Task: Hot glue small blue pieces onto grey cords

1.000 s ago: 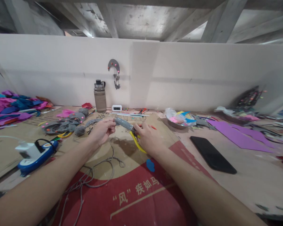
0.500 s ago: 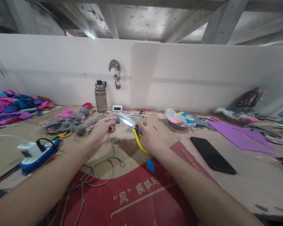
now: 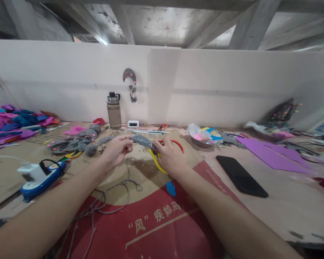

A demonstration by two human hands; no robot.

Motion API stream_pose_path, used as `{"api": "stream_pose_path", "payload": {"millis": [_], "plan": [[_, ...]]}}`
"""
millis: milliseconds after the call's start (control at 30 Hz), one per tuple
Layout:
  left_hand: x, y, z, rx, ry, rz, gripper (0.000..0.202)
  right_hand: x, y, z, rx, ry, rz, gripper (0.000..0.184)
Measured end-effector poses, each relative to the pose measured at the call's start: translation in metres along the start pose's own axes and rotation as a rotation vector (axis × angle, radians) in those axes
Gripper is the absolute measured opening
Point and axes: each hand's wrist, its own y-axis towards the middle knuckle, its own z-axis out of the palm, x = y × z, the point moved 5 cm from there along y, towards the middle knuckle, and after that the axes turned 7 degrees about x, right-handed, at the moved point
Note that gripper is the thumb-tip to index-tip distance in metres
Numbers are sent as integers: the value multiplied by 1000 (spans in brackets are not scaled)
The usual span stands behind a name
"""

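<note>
Current state: the right hand (image 3: 169,154) is closed around the scissors (image 3: 143,141), its fingers at the yellow handle (image 3: 158,164) and the red handle (image 3: 179,144). The scissors are above the cardboard (image 3: 175,230), blades pointing at the left hand (image 3: 120,148). The left hand is pinched narrow on a small gray piece (image 3: 133,140), mostly obscured at the blade tips.

Change: half a second earlier, the blades show a bright glint and the gray piece stands out at the left fingertips. Now the glint is gone, the blades look dull gray, and the red handle projects farther beyond the right hand. The left hand holds nearly the same position.

Meaning: the scissors have apparently turned or been worked at the piece, consistent with trimming in progress. Blade opening and completion of any cut cannot be determined. The cord (image 3: 95,207) lies loose nearer the wearer.
</note>
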Motion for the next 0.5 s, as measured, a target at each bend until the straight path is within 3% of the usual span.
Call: {"api": "stream_pose_path", "payload": {"millis": [200, 500], "plan": [[-3, 0, 2, -5, 55, 17, 9, 1, -1, -2, 9, -23, -38, 34], [-5, 0, 0, -28, 30, 35, 13, 3, 1, 1, 30, 9, -38, 34]]}}
